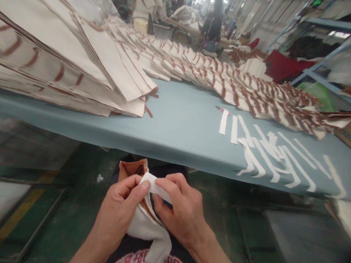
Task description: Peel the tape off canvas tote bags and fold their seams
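Your left hand point(120, 208) and right hand point(183, 212) meet below the near edge of the blue-grey cloth-covered table point(175, 124), over your lap. Both are closed in pinches on the same small white paper strip point(156, 186): left thumb and forefinger on its left end, right thumb and fingers on its right part. The strip's long axis runs left to right with a slight downward tilt to the right, so the two hands are equally near, one at each end.

Under the strip, in the left hand's grasp, hangs a cream fabric bag with brown trim point(148, 223); its brown-lined top pokes up behind the left fingers, and its body droops toward your lap. Whether the strip is stuck to the bag cannot be told.

On the table, up and to the right of the hands, lies a scatter of loose white paper strips point(271, 153), mostly lengthwise away from you. Beyond them runs a long fanned row of cream bags with brown handles point(233, 84). At the table's left end sits a tall stack of the same cream bags point(68, 62). A person point(212, 25) is at the far end of the room.
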A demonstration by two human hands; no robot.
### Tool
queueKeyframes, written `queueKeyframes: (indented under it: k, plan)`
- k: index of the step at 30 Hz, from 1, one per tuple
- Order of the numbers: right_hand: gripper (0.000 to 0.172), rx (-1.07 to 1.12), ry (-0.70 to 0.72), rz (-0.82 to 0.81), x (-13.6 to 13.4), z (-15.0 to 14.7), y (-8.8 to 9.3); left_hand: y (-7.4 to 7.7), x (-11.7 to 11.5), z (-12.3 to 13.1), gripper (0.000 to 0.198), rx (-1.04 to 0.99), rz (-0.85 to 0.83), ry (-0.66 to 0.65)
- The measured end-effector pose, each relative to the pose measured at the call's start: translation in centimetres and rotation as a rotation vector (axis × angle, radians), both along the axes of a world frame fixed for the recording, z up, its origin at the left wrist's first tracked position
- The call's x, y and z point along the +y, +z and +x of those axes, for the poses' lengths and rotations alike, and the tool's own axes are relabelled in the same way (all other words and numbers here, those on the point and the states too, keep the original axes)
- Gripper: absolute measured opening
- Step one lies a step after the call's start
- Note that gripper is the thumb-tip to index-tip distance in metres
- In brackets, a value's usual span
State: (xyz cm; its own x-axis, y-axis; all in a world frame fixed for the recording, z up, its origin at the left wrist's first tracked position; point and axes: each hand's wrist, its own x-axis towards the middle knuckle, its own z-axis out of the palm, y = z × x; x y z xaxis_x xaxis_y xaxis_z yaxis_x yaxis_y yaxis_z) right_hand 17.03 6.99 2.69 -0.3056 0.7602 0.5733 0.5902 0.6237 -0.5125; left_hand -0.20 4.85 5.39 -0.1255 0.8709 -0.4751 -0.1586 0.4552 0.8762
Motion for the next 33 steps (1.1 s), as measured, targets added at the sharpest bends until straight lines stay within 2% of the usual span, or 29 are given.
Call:
queueKeyframes:
  k: [4, 9, 13, 16, 21, 23, 26, 29, 31, 33]
  plan:
    - [0.035, -0.083, -0.056, 0.077, 0.7, 0.2, 0.0, -1.1, 0.2, -0.3, 0.047, 0.086, 0.073, -0.082]
    - [0.042, -0.058, -0.094, 0.197, 0.7, 0.3, -0.2, -1.3, 0.0, 0.4, 0.045, 0.145, 0.083, -0.029]
    - [0.035, -0.068, -0.080, 0.239, 0.8, 0.2, -0.5, -1.4, 0.1, 0.8, 0.047, 0.205, 0.129, -0.014]
    - [0.029, -0.072, -0.070, 0.231, 1.2, 0.1, -0.6, -1.4, 0.2, 0.5, 0.043, 0.266, 0.173, -0.071]
    - [0.020, -0.047, -0.018, 0.161, 1.6, -0.2, -0.8, -0.2, -0.3, 0.7, 0.040, 0.310, 0.201, -0.127]
    - [0.020, 0.027, -0.027, 0.085, 1.4, -0.3, -0.9, 0.2, -0.6, 0.9, 0.040, 0.319, 0.208, -0.103]
    - [0.022, 0.217, -0.061, -0.220, 0.6, -0.5, -1.0, -0.3, -1.3, 0.6, 0.039, 0.253, 0.163, -0.004]
    - [0.029, 0.406, -0.067, -0.567, -0.4, -0.8, -1.4, -1.8, -1.9, -0.6, 0.045, -0.006, 0.020, 0.064]
    - [0.038, 0.494, -0.055, -0.720, -1.1, -1.2, -2.0, -2.7, -2.4, -1.5, 0.047, -0.178, -0.051, 0.095]
    - [0.044, 0.547, -0.044, -0.834, -1.5, -1.6, -2.6, -3.2, -2.7, -2.2, 0.046, -0.239, -0.044, 0.107]
